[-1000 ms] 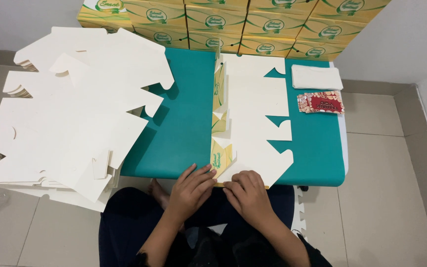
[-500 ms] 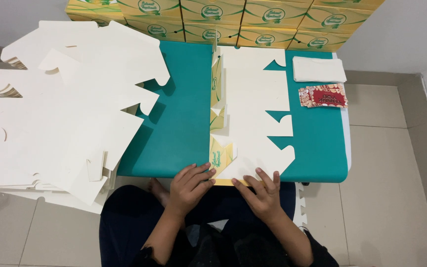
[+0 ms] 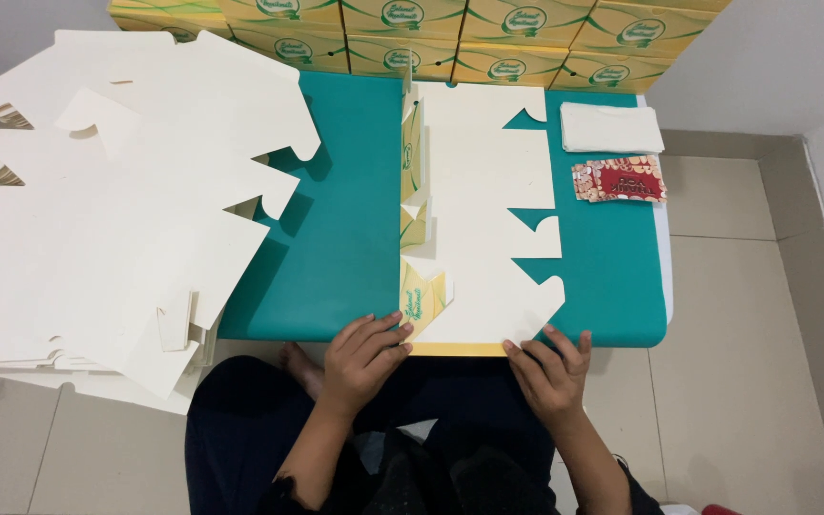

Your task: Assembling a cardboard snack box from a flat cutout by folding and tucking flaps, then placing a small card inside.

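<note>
Our left hand (image 3: pixel 362 349) lies flat with its grip released, fingertips pressing the near left corner of the flat box blank (image 3: pixel 484 210), right by a small folded yellow-green flap (image 3: pixel 423 298). Our right hand (image 3: pixel 552 367) is likewise spread with nothing clasped, its fingertips touching the blank's near right edge. The cream blank stretches away from us down the middle of the teal worktop (image 3: pixel 345 219), its left side folded upright. To the left, a large stack of cream blanks (image 3: pixel 116 200) overhangs the worktop onto the floor. At the far right lie a white folded cloth (image 3: pixel 610 127) and a red patterned packet (image 3: pixel 619 179). Yellow-green cartons (image 3: pixel 431 38) line the far edge.
</note>
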